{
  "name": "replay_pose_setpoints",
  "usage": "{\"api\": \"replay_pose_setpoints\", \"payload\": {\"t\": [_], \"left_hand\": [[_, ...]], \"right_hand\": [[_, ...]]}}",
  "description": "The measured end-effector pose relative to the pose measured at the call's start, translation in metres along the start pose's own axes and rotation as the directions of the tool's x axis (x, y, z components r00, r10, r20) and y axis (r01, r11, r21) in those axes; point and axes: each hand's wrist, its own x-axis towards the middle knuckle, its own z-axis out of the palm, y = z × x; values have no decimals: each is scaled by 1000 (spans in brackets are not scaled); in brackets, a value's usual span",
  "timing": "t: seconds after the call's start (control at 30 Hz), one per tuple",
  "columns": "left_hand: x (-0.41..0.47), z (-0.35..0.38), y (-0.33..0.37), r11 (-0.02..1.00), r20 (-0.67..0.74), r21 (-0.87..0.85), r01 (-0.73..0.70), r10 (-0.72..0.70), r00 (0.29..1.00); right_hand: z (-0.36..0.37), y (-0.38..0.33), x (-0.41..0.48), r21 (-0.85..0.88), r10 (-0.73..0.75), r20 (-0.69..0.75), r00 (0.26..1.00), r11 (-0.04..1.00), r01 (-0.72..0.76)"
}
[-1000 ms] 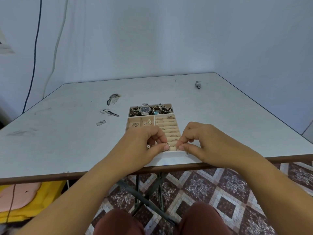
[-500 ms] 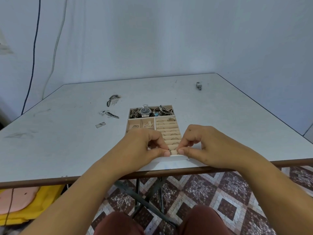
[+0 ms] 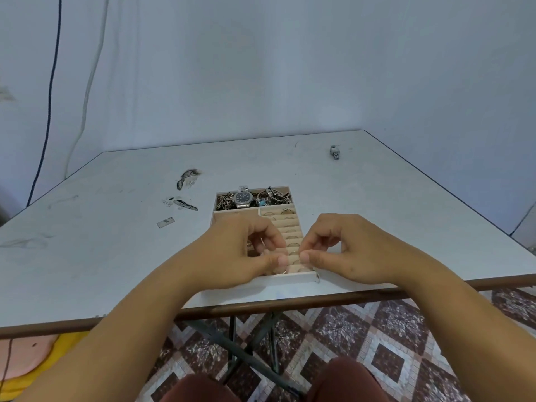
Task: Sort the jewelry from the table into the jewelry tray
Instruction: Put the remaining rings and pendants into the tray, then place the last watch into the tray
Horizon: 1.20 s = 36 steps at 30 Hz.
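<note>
Jewelry tray [image 3: 290,278] half-hidden: left hand [image 3: 240,256], right hand [image 3: 356,250] grips pinch tiny piece [image 3: 286,271].

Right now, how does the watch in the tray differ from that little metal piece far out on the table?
The watch lies in the tray's back compartment among tangled jewelry; the metal piece lies alone on the table, far right. The watch shows a dark dial; the metal piece is a plain grey block, seemingly smaller. Both look silvery.
</note>
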Motion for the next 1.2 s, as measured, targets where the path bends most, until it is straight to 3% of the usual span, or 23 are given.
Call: {"api": "replay_pose_setpoints", "payload": {"t": [0.3,0.73,0.97,1.2], "left_hand": [[70,-12,-16,991,-59,123,54,-47,997],[216,-18,-78,954,-13,280,103,-104,994],[269,-13,-107,942,39,300,151,-170,985],[286,-9,-131,930,-7,306,205,-213,977]], "right_hand": [[-31,34,38,-66,71,-64,995,995,-76],[-85,125,140,-229,258,-96,961,934,-274],[-98,177,195,-318,256,-147,956,902,-290],[-94,210,227,-290,349,-257,901,861,-417]]}}
